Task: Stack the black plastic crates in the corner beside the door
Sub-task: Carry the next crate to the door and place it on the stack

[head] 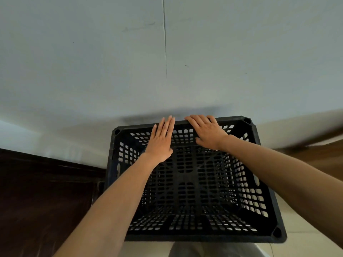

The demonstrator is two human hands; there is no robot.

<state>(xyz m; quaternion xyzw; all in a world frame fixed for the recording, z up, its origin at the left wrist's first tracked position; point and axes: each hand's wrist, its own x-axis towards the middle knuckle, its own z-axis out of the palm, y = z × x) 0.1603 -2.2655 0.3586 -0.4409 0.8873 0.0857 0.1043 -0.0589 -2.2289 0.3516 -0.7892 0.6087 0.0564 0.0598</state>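
Crate (193,182) is up against the wall (167,52), open side up, with the dark door (40,191) just left of it. Looks placed in the corner. Through the mesh floor I can't tell whether another crate sits under it, so stack height is unknown. No other crates in view, so can't say how many are left. Guess: this one is seated or nearly so, final squaring against the wall.

Left hand (161,141): reaches over the crate's interior to its far rim, palm down, fingers straight and together, tips at the rim edge by the wall. Flat, not curled round anything; pressing or steadying at most.

Right hand (207,133): also on the far rim, right of the left hand, palm down, fingers slightly spread and draped over the rim top. Whether the tips hook behind the rim is hidden. No closed grasp visible.

Both forearms extended over the crate from the near side. Tiled floor (306,229) shows right of the crate.
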